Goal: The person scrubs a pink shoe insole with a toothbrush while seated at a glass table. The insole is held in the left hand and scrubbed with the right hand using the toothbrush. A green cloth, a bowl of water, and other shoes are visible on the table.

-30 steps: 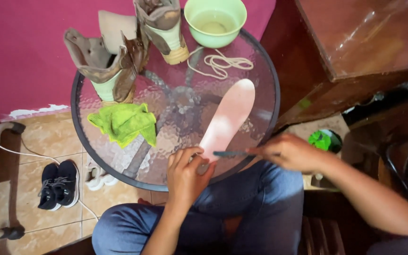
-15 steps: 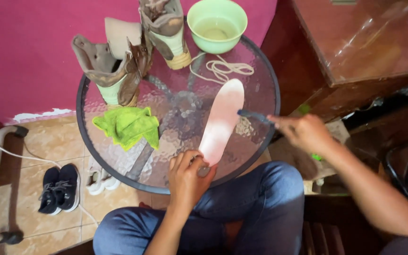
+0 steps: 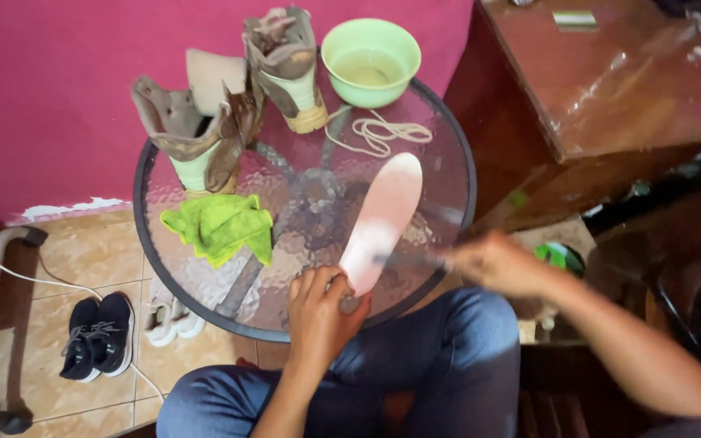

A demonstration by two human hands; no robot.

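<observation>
While left hand (image 3: 320,312) pins 1 insole (image 3: 381,223), 2 boots (image 3: 229,101) stand.

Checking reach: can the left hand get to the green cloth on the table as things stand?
Probably yes. The left hand pins the heel of the insole, and the green cloth lies just beside it on the glass table with nothing between, though it would have to release the insole.

The light is soft and bright on the pink wall (image 3: 50,89) and on the glass surface (image 3: 204,284), which shines a little, and the wooden cabinet (image 3: 610,89) has a pale shine on top. The right hand (image 3: 492,264) is blurry. The lower right corner is dark.
</observation>
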